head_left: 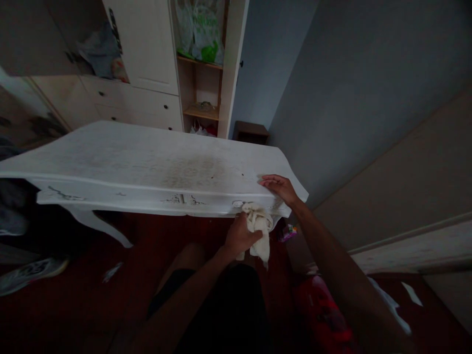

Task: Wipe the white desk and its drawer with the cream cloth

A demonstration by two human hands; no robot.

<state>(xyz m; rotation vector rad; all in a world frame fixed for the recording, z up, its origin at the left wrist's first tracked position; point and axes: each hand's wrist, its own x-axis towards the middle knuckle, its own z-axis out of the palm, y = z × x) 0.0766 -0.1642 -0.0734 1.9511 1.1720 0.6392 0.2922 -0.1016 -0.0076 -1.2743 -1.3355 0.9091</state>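
Observation:
A crumpled cream cloth [260,236] is gripped in my left hand [240,237], just in front of the white table's drawer front. Part of the cloth hangs down below my fingers, and its top lies close to the drawer knob [238,203]. My right hand [278,187] rests at the right end of the white table [129,152], near its front edge, with the fingers stretched out and nothing seen in them. Dark smudges [197,167] mark the middle of the tabletop, and two small dark specks lie to their right.
Behind the table stands a white wardrobe [147,54] with an open door and plastic bags [202,29] on a shelf. A grey wall [354,88] runs along the right. On the dark red floor are a shoe [33,273], a red bag [324,314] and a small purple packet [288,232].

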